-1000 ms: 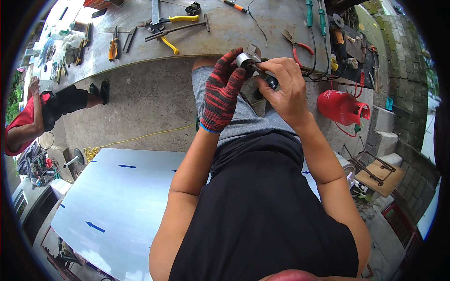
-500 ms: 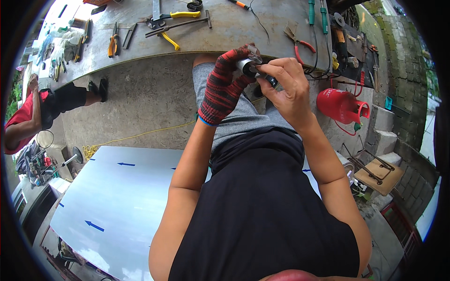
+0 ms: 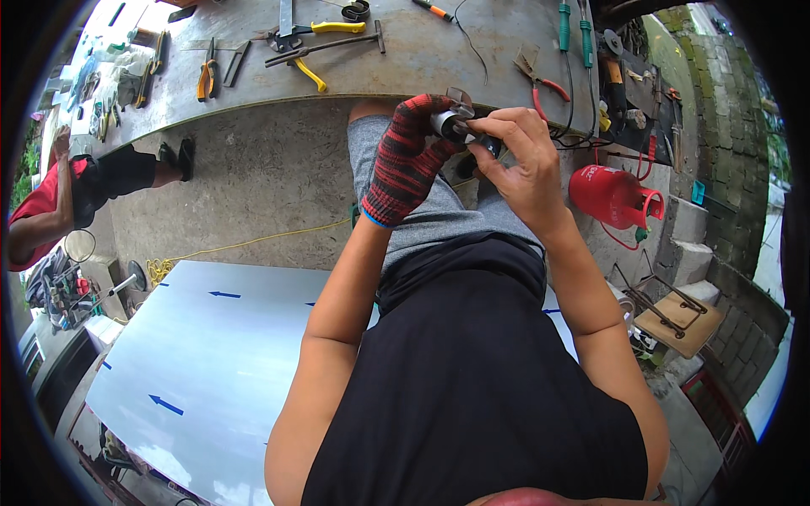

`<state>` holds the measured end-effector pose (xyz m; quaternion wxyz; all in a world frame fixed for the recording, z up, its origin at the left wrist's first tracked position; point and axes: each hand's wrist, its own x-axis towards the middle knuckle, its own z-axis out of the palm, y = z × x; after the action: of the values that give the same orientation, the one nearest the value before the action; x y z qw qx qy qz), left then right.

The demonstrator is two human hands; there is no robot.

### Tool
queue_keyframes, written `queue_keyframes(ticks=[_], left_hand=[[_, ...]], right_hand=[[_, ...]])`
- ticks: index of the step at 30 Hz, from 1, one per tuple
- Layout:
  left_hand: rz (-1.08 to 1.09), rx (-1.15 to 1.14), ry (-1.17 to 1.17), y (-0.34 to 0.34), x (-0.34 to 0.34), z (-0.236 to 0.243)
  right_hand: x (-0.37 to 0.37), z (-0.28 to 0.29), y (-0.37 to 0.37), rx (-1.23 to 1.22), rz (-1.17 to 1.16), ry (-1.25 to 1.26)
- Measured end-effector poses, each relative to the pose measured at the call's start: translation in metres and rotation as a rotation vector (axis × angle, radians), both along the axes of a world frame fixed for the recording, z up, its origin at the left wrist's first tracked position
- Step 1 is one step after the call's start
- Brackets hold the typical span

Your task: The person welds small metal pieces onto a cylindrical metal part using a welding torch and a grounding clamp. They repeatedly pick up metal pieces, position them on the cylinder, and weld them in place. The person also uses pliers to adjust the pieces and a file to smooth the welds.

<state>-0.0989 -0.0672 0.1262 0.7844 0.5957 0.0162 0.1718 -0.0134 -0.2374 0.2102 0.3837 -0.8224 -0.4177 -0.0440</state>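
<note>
My left hand (image 3: 407,160), in a red and black striped knit glove, is closed around a short silver metal cylinder (image 3: 442,124) with a bent metal tab (image 3: 460,97) at its far side. Bare, my right hand (image 3: 525,156) pinches a small dark piece (image 3: 491,145) against the cylinder's open right end. What kind of part this piece is cannot be made out, since my fingers cover most of it. Both hands are close together over my lap, just off the near edge of the metal workbench (image 3: 253,93).
Yellow-handled snips (image 3: 337,27), orange pliers (image 3: 207,80), red-handled pliers (image 3: 548,84) and two green-handled tools (image 3: 585,38) lie on the bench. A red gas cylinder (image 3: 603,192) stands at the right. Behind me at left is a pale sheet (image 3: 202,337); another person (image 3: 67,194) is farther left.
Both hands remain together, with the silver cylinder turned slightly and the right fingers shifted a little over its end. The whole view has moved slightly.
</note>
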Motion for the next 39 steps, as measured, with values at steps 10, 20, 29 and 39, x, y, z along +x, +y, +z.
queue_keyframes(ticks=[10,20,29,39], left_hand=[[-0.050,-0.153,-0.104,-0.007,0.010,0.003],[-0.142,-0.315,-0.056,-0.006,0.008,0.003],[-0.171,-0.518,0.023,0.006,0.011,-0.019],[-0.210,-0.694,0.108,-0.003,0.021,-0.025]], right_hand=[[0.002,-0.005,-0.002,0.043,-0.017,0.041],[-0.004,-0.009,-0.003,0.074,-0.027,0.032],[0.052,-0.017,-0.047,-0.041,-0.266,0.174],[0.166,-0.143,-0.131,-0.591,-0.428,-0.043]])
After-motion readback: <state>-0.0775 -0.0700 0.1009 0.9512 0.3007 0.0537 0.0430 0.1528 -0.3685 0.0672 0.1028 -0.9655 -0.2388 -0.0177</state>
